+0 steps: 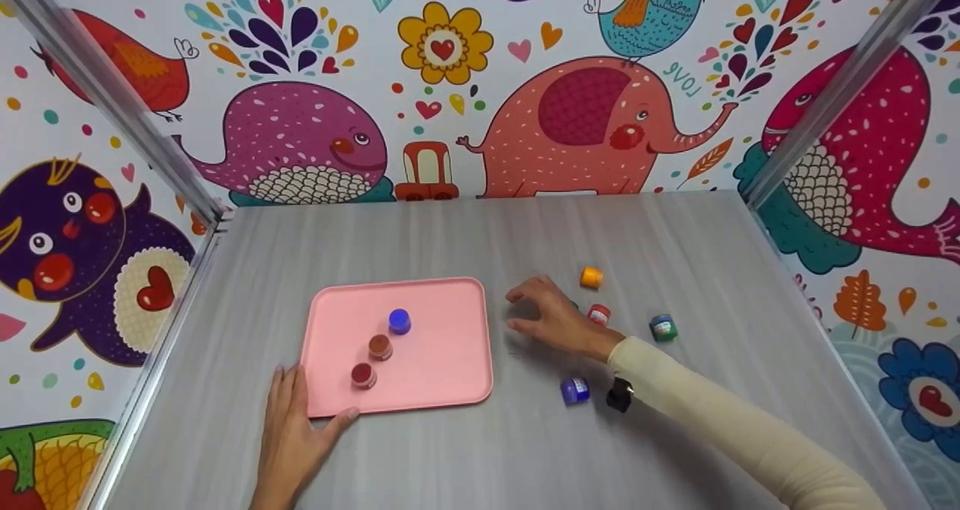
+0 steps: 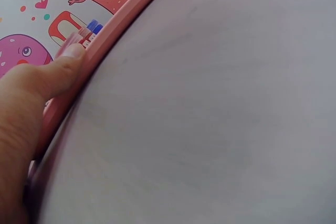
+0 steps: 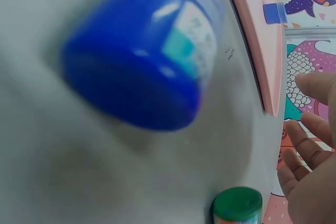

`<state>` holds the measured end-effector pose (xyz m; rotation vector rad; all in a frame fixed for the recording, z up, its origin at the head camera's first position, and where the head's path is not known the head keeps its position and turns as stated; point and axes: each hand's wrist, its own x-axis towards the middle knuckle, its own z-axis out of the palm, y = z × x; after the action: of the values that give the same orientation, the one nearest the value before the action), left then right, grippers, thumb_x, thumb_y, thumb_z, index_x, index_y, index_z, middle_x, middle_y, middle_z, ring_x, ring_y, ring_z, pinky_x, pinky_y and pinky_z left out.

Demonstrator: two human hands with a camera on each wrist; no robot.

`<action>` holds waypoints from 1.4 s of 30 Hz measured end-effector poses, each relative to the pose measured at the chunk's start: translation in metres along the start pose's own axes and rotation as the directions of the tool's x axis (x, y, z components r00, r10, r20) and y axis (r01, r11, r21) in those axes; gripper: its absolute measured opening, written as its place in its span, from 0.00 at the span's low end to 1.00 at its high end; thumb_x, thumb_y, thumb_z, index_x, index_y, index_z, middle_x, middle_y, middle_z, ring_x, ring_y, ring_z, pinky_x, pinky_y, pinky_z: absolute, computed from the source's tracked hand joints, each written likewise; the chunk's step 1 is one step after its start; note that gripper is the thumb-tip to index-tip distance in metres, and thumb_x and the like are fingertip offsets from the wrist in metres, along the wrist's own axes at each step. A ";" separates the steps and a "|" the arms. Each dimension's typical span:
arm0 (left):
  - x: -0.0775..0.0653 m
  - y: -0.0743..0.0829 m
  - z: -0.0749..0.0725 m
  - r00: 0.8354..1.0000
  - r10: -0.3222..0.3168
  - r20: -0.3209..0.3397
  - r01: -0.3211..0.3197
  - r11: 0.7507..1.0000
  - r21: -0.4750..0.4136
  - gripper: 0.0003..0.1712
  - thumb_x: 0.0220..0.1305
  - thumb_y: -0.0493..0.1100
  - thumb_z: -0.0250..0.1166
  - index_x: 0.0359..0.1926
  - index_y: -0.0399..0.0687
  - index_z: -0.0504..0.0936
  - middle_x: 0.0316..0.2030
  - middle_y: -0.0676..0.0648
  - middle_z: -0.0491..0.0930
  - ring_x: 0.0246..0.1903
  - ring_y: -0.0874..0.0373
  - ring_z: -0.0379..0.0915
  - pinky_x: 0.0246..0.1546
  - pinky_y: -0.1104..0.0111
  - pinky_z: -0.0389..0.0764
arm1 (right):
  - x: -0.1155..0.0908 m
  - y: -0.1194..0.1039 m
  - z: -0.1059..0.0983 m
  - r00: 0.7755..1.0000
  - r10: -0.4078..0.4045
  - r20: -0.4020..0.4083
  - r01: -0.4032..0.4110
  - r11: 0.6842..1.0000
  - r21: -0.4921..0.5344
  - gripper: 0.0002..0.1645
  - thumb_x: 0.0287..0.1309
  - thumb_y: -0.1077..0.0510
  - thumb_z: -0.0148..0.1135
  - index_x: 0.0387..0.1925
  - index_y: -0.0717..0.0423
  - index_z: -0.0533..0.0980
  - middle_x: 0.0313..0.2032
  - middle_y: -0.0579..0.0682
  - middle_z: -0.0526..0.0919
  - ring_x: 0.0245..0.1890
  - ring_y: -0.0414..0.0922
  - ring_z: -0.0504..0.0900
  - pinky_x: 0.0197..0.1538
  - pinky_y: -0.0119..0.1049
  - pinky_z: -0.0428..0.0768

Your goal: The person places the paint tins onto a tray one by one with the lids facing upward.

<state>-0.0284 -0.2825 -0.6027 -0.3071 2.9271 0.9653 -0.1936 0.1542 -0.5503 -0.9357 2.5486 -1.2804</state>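
Note:
My left hand point(image 1: 289, 427) holds the near-left corner of a pink tray point(image 1: 442, 360); in the left wrist view its thumb point(image 2: 65, 69) lies over the rim. On the tray stand three small paint jars: a blue jar point(image 1: 400, 322), a brown jar point(image 1: 380, 347) and a dark red jar point(image 1: 364, 376). My right hand point(image 1: 555, 315) hovers right of the tray with relaxed, parted fingers and nothing between them. Beside it lies a red jar point(image 1: 598, 314), with another jar mostly hidden behind the hand. A blue-purple jar point(image 1: 575, 391) lies nearer, close to the right wrist.
An orange jar point(image 1: 591, 277) lies beyond the right hand, and a green jar point(image 1: 663, 328) farther right. All rest on a grey wood-grain table point(image 1: 450, 465). Patterned walls with metal posts point(image 1: 840, 82) enclose the back and sides.

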 end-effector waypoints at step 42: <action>0.003 0.002 -0.001 0.998 -0.056 0.032 0.055 0.998 0.027 0.81 0.58 0.74 0.79 0.88 0.32 0.41 0.85 0.25 0.43 0.86 0.29 0.28 0.82 0.31 0.41 | -0.110 -0.004 -0.014 0.999 0.037 0.034 -0.038 0.999 0.022 0.23 0.71 0.51 0.77 0.60 0.57 0.83 0.58 0.50 0.85 0.61 0.49 0.79 0.68 0.47 0.81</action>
<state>-0.0320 -0.2815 -0.6012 -0.3652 2.8829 0.9146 -0.1099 0.2266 -0.5545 -0.8931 2.5089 -1.2699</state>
